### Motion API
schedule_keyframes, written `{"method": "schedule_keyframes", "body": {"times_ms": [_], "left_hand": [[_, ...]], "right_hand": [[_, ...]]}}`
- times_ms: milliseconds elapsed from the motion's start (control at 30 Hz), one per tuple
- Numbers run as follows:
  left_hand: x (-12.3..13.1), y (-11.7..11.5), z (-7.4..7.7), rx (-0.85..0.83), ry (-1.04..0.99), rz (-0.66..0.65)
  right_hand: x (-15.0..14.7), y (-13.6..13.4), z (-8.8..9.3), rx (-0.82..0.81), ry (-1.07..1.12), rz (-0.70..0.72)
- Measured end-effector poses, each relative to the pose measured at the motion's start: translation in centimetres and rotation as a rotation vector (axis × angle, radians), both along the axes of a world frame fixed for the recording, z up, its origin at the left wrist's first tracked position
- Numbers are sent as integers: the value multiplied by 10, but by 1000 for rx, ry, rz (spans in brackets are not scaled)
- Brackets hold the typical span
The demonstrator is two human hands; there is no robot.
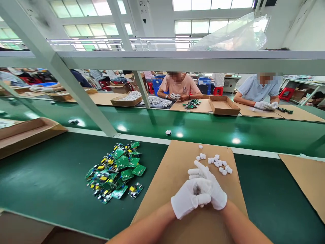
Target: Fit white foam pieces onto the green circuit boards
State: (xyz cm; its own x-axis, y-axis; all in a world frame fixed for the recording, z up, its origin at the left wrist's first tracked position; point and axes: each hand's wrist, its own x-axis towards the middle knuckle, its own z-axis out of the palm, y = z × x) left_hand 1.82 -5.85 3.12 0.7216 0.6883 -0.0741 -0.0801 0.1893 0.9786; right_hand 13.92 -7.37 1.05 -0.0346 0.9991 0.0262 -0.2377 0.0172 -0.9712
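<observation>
My left hand (189, 199) and my right hand (214, 189), both in white gloves, meet above a cardboard sheet (162, 193). The left hand's fingers curl in against the right, with a dark smudge on the glove. Some fingers of my right hand stretch toward the upper left; its thumb side is tucked behind the left hand. Whatever lies between the hands is hidden. Just beyond them several small white plastic pieces (217, 164) lie scattered on the cardboard. To the left, a heap of green circuit boards (122, 162) with yellow parts rests on the dark green bench.
One circuit board (135, 190) lies at the heap's near edge. An open cardboard box (33, 134) stands far left. A slanted metal post (83, 91) rises behind the heap. Across the green conveyor (208, 130), two people (180, 86) work with gloved hands.
</observation>
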Motion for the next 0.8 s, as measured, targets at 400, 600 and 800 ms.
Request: {"method": "schedule_keyframes", "body": {"times_ms": [400, 600, 800], "left_hand": [[-207, 60, 22, 967, 1233, 166], [-223, 48, 16, 1068, 1460, 46], [-217, 53, 13, 1060, 1428, 51]], "right_hand": [[25, 24, -16, 294, -1459, -136], [32, 26, -29, 447, -1415, -195], [16, 18, -42, 501, -1676, -89]]}}
